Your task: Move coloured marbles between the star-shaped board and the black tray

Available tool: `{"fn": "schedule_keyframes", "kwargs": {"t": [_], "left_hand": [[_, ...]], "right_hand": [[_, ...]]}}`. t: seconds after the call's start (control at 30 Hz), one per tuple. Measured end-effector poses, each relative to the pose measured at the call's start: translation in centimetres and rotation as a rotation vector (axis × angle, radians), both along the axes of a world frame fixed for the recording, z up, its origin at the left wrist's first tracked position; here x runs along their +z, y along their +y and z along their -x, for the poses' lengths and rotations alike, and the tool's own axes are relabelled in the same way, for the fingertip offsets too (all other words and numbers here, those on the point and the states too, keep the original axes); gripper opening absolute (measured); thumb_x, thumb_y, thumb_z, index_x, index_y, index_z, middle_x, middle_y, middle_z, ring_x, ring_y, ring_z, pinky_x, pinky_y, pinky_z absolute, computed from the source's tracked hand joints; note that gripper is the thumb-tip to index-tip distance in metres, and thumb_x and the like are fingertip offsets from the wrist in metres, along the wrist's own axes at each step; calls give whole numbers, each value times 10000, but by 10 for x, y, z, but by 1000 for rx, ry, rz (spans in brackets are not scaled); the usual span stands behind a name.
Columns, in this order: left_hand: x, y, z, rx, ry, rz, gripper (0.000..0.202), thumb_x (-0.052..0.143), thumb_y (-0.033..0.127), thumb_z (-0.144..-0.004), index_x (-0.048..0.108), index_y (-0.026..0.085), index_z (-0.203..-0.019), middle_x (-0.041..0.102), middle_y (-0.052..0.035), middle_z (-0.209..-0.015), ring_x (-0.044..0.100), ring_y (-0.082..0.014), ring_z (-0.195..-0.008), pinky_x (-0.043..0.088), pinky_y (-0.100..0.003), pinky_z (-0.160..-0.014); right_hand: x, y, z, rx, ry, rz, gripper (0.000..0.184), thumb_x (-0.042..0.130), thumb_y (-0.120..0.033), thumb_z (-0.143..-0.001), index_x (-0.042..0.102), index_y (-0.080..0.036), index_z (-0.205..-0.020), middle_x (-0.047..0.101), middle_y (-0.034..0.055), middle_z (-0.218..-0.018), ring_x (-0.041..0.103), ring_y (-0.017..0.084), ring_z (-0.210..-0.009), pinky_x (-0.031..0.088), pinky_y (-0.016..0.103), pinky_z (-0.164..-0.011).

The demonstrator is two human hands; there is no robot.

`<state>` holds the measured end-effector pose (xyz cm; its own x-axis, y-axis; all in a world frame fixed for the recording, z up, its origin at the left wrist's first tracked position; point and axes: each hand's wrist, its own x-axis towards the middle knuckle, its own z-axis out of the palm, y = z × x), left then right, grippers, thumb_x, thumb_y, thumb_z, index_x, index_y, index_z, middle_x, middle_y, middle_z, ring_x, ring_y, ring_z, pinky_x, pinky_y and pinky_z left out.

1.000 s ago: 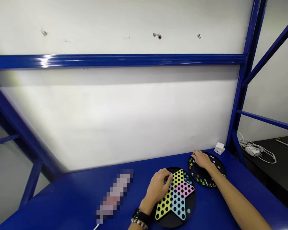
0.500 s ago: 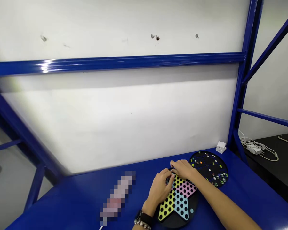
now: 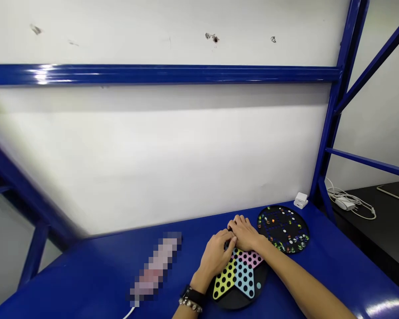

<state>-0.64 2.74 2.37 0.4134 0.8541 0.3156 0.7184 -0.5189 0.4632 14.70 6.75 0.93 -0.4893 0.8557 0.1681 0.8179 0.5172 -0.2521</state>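
Observation:
A Chinese checkers board (image 3: 244, 275), a star with yellow, blue and pink points full of black holes, lies on a round black base (image 3: 234, 301). My left hand (image 3: 216, 254) is over its left side, fingers curled at the far end and thumb bent inward. Across the far part of the board lies my right hand (image 3: 244, 232), fingertips bent over the far edge. Both hands are close together and hide the far points of the star. What exactly the fingertips grip is hidden.
A round black tray (image 3: 279, 230) with scattered marbles and small pieces is just beyond my right forearm. White chargers (image 3: 301, 200) stand at the back corner. A blurred-out long item (image 3: 156, 268) with a white cable lies left. Blue metal frame bars (image 3: 173, 74) surround the blue tabletop (image 3: 96, 274).
The view has shifted slightly, so everything sits a little further left and higher. My right hand has come closer to my left and covers more of the board's far end.

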Motion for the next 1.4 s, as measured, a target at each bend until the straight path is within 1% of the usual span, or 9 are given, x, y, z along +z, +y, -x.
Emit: {"fn": "schedule_keyframes", "kwargs": {"t": [0.2,0.33,0.47,0.57,0.7,0.83,0.97,1.13,1.4], "left_hand": [[2,0,0,-4,5,3,367,347,383,-976,604,222,-769,643,-42,-844,592,-203,-807,455,-321,-746],[3,-1,0,6,15,-12,387,337,399,-981,570,215,-734,629,-43,-815,579,-197,-768,447,-316,-722],[3,-2,-1,10,8,-24,397,341,421,-979,572,218,-729,627,-34,-794,575,-188,-762,440,-301,-720],[2,-2,-1,7,4,-18,409,334,426,-979,587,216,-737,633,-38,-806,573,-186,-773,437,-303,-724],[1,-1,-1,6,4,-12,411,332,419,-980,587,212,-733,631,-40,-800,562,-184,-763,434,-313,-722],[2,-3,-1,4,5,-20,399,345,419,-977,587,212,-737,633,-34,-802,566,-183,-765,433,-312,-718],[3,-3,-2,-2,7,-29,387,354,405,-976,607,213,-755,641,-32,-815,572,-184,-787,436,-311,-736],[0,-1,-3,-2,21,-18,387,347,401,-978,607,211,-765,643,-36,-831,573,-189,-800,434,-321,-751],[0,-1,-2,-1,31,-40,378,351,395,-979,590,214,-749,638,-38,-811,572,-191,-781,436,-303,-729]], "right_hand": [[-4,4,-6,-5,35,25,321,445,-331,-932,477,-195,-1221,492,125,-1188,436,265,-1073,356,435,-906],[3,19,-34,-240,133,-19,257,397,-285,-951,541,-207,-1149,531,94,-1186,463,242,-1100,342,405,-939],[2,32,-80,-496,62,7,274,457,-156,-855,598,-189,-1087,557,103,-1169,490,244,-1105,344,368,-913],[-8,35,-104,-445,93,124,303,461,-125,-838,611,-187,-1094,593,87,-1127,535,213,-1069,368,314,-887],[-17,32,-114,-343,194,103,297,436,-110,-856,637,-167,-1067,627,97,-1097,550,201,-1075,395,280,-889],[-8,23,-109,-324,433,118,186,504,-200,-841,667,-171,-928,682,84,-957,618,198,-894,459,284,-784],[2,3,-96,-196,688,250,148,581,-285,-800,664,-167,-831,677,35,-714,623,166,-640,473,266,-629],[-2,-19,-79,-76,588,215,66,651,-216,-733,671,-175,-685,648,8,-677,537,120,-577,408,234,-563],[2,-25,-73,-84,486,140,287,667,-342,-800,619,-173,-573,606,17,-703,536,128,-640,398,250,-606]]}}
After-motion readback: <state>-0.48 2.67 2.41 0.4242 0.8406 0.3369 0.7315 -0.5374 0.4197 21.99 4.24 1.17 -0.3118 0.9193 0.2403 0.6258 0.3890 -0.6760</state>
